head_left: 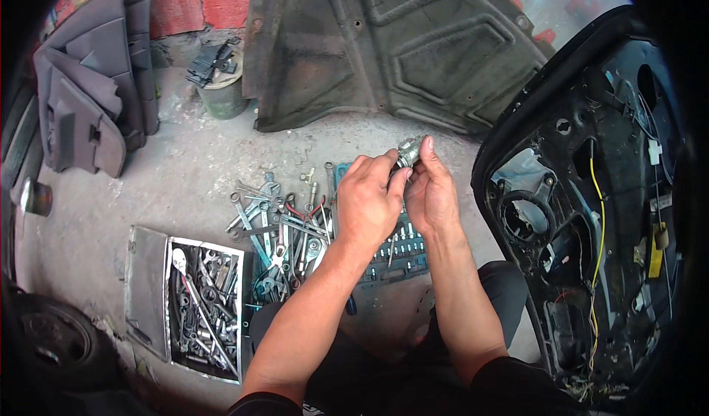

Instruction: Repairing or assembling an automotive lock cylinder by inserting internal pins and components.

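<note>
A small silvery metal piece (408, 150), roughly cylindrical with a ring-like end, is held up between my hands over the tools; its exact kind cannot be made out. My left hand (367, 198) pinches its near end between thumb and fingers. Around its right side curls my right hand (433, 194), thumb pointing up along it and the other fingers partly hidden. Below, a teal socket set case (402, 262) lies open with rows of sockets, partly covered by my forearms. Left of it spreads a pile of loose wrenches and pliers (284, 227) on the floor.
An open metal toolbox (242, 305) full of tools stands at lower left. On the right leans a black car door panel (550, 157) with wires. A large dark molded liner (384, 54), a bucket (225, 98) and grey trim panels (96, 76) stand at the back. A wheel (55, 335) is lower left.
</note>
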Available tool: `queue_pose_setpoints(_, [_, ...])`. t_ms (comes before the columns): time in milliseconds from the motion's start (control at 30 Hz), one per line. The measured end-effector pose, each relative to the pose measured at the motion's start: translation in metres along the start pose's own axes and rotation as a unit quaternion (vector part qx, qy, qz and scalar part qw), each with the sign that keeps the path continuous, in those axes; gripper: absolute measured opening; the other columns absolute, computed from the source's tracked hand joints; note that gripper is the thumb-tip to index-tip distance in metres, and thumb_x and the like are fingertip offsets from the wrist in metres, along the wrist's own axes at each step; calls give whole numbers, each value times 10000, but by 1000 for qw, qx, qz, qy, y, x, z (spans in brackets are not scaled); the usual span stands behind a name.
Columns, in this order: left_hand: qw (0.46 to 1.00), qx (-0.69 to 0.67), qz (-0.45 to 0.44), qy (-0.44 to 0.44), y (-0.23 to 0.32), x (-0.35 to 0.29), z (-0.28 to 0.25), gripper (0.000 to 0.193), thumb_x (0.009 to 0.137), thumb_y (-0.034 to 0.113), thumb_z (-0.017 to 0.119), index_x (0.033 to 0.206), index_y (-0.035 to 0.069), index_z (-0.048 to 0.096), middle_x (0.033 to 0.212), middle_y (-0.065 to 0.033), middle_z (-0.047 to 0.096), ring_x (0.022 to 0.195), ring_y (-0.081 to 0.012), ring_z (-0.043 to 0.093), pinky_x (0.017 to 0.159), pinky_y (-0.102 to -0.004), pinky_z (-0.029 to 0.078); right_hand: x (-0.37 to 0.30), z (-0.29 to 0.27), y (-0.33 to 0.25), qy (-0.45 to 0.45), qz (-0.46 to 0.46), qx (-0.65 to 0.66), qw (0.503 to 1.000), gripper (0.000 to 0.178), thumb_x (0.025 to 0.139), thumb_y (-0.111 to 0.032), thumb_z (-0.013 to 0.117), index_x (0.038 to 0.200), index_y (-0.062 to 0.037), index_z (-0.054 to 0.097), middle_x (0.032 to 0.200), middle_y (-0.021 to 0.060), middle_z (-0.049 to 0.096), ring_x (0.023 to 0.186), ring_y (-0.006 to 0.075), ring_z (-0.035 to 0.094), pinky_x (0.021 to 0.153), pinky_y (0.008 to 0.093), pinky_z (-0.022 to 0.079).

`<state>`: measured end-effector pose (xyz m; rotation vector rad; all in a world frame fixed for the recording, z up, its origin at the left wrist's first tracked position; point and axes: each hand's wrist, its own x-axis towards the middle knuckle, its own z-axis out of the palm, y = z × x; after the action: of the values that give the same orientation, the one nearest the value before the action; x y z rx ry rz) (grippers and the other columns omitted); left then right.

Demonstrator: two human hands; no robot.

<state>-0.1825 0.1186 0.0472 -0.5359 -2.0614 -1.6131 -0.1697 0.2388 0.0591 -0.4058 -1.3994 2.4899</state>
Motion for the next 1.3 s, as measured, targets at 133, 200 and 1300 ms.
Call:
queue_pose_setpoints(133, [993,-84,-80,6,-2,2,4,285,842,63,832,1099,-38,764,920,-170,762,769,-248,753,723,-356,596,2,12,5,16,-15,27,999,433,1091,-457,586,1165,-35,641,1045,68,646,960,190,603,896,396,508])
queue_pose_setpoints(200, [991,-100,-91,5,-4,5,4,267,825,37,822,1077,-34,767,903,-156,760,761,-230,750,712,-341,598,5,13,6,17,3,58,998,477,1101,-484,551,1211,-22,594,1079,94,621,971,214,613,900,417,529])
queue_pose_setpoints(1300, [981,173,3,-88,-83,-34,8,252,743,-15,854,927,-20,681,873,-99,721,646,-167,655,553,-298,541,38,-8,108,164,124,100,973,295,1012,-293,768,866,-81,625,789,-20,601,662,67,521,564,251,429])
